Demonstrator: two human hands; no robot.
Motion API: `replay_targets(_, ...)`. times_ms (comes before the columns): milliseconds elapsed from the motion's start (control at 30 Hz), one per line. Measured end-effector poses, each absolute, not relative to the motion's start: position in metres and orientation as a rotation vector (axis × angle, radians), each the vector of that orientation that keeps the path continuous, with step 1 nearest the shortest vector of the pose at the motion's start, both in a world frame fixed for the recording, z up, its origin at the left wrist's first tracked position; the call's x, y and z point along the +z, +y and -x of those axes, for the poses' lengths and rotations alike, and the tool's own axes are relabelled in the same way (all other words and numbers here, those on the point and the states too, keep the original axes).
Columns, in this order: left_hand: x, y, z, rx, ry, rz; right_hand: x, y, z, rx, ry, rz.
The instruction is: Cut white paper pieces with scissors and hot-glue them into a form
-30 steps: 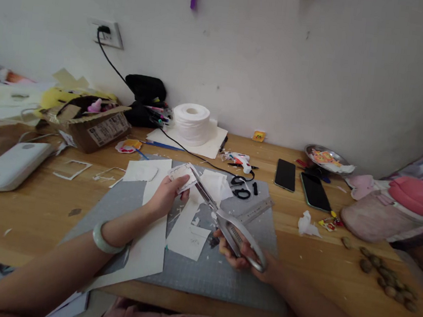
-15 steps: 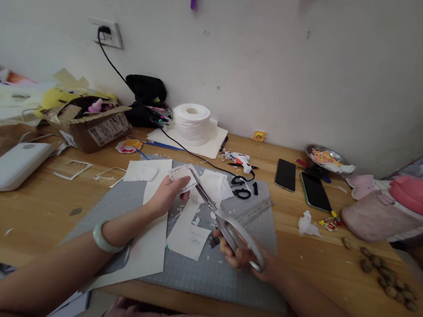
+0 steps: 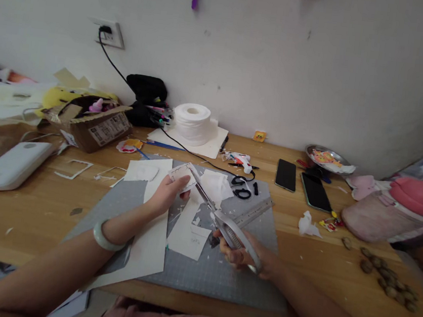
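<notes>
Step in hand, as I read it: trimming along the edge of a small white card piece with dark drawn lines (image 3: 181,173). The piece is held up over the far part of the grey gridded cutting mat (image 3: 227,287), which sits at the front edge of the wooden worktop (image 3: 314,262). Left hand (image 3: 163,195): fingers clamped on the card piece, thumb on its upper face. Right hand (image 3: 240,256): fingers wrapped round the handles of the large silver metal scissors (image 3: 224,221). Blades look nearly together and point at the card's right edge; can't tell if they bite into it or just touch. Under the hands: a large white paper sheet (image 3: 150,253) running past the mat's left side, a white paper offcut with faint marks (image 3: 186,240) mid-mat, small scraps around it. Black-handled scissors (image 3: 242,194) lie near the mat's far right corner, a flat straight ruler (image 3: 254,213) close to its right edge. White glue gun (image 3: 246,167) sits beyond the far edge. My judgement: any further snip calls for a firm pinch, left thumb clear of the blades, and the card turned to line up with the blades. Risk: thin card bending, or the long blades overrunning the drawn line.
</notes>
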State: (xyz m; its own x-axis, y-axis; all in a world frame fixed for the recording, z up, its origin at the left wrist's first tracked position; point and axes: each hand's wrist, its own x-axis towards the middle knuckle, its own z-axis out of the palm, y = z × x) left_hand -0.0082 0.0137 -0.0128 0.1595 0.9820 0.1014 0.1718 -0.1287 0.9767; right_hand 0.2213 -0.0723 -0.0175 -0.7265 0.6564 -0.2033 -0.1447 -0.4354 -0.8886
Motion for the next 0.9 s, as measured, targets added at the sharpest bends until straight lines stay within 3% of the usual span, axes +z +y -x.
replay_targets(900,-0.008,0.017,0.011,1.224,1.279,-1.524,-0.023,-0.073,-0.224,2.155,-1.267,0.582)
